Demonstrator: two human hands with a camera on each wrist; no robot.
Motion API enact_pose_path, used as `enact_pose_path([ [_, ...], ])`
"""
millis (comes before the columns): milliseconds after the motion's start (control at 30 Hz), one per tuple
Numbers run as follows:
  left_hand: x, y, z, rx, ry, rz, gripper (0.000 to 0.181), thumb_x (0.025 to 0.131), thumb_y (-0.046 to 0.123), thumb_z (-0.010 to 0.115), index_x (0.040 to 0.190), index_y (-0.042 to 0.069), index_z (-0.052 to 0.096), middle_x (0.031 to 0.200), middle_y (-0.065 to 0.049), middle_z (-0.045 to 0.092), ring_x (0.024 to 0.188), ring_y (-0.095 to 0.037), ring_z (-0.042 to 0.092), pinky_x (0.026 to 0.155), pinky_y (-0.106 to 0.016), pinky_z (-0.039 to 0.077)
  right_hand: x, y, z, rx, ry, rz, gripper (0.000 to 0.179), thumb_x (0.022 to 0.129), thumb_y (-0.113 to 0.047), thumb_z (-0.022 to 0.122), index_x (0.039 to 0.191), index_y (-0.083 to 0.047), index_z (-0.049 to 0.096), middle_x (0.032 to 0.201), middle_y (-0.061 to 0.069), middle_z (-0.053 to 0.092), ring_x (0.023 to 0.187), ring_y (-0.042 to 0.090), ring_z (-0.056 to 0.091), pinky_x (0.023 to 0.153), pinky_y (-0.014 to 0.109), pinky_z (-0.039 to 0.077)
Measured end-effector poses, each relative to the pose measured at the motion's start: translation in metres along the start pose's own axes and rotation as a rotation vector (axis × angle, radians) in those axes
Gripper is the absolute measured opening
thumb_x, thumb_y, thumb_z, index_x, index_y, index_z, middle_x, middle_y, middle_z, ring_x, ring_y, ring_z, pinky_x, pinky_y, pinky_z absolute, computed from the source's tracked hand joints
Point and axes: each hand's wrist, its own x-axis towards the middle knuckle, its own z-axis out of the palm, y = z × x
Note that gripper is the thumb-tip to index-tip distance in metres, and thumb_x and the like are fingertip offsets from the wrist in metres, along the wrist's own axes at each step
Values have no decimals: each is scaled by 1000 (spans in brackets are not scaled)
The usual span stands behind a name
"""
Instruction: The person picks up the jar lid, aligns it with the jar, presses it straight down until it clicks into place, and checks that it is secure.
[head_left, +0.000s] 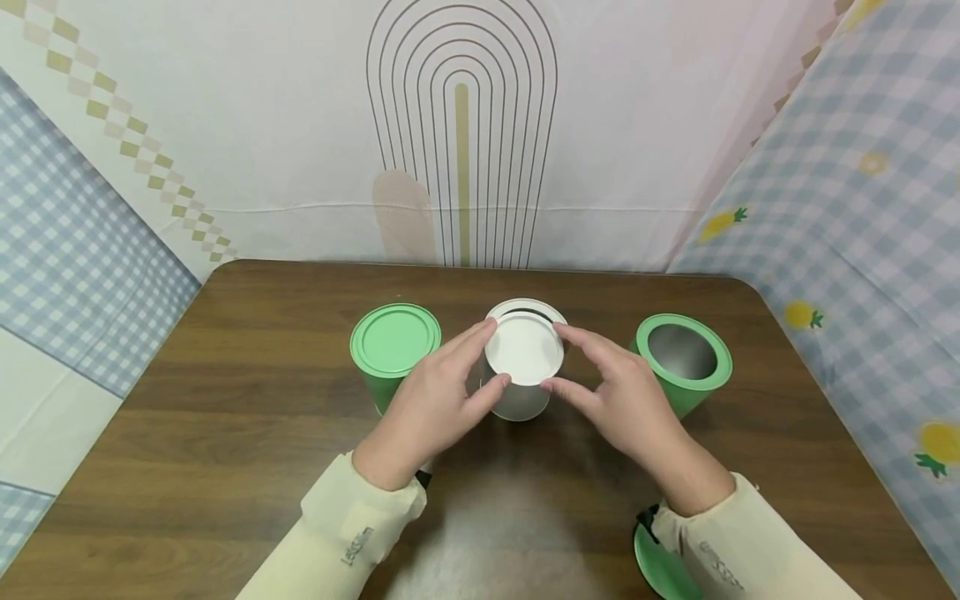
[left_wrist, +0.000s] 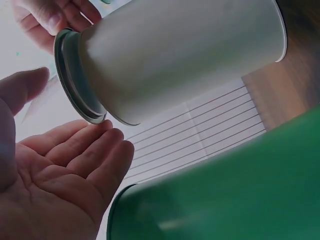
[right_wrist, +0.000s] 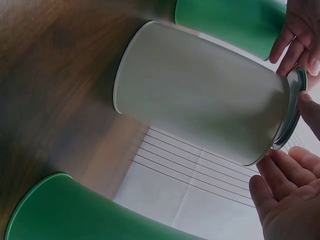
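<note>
A white lid (head_left: pixel 524 350) tilts over the top of a white canister (head_left: pixel 520 406) that stands upright at the middle of the table. My left hand (head_left: pixel 433 397) holds the lid's left edge between thumb and fingertips. On the opposite edge, my right hand (head_left: pixel 628 398) holds it the same way. The left wrist view shows the lid (left_wrist: pixel 75 82) at an angle to the canister's mouth, a gap at one side. Its rim (right_wrist: pixel 295 107) overlaps the canister (right_wrist: pixel 200 90) in the right wrist view.
Left of the white canister stands a green canister with its lid (head_left: pixel 396 340) on. To the right is an uncovered green canister (head_left: pixel 712 371), its metal inside showing. A green lid (head_left: pixel 662 568) lies by my right sleeve. Patterned cloth (head_left: pixel 300 125) hangs behind the wooden table (head_left: pixel 247 400).
</note>
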Motion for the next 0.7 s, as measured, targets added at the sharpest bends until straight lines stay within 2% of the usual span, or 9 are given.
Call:
enact_pose_path([
  [367,8,-5,5,-7,17,27,55,92,19,72,139,-4,55,139,-17,59,127,-29,59,104,-43,49,9,3,-3,-22,-26,-1,64,76,-15,88,133,-1,63,129,15,67,116,31,66,92,48,56],
  [567,12,-4,7,-41,15,-25,52,95,17,65,141,-4,53,142,-17,57,125,-28,59,104,-44,49,13,4,-3,-26,-33,9,64,77,-15,87,134,-2,62,130,14,66,117,30,65,92,47,55],
  [700,16,-4,8,-41,19,-33,51,96,16,64,142,-4,52,143,-17,56,127,-28,58,105,-44,48,16,4,-2,-27,-41,27,64,79,-15,87,135,-3,61,132,14,65,119,30,64,94,48,54],
])
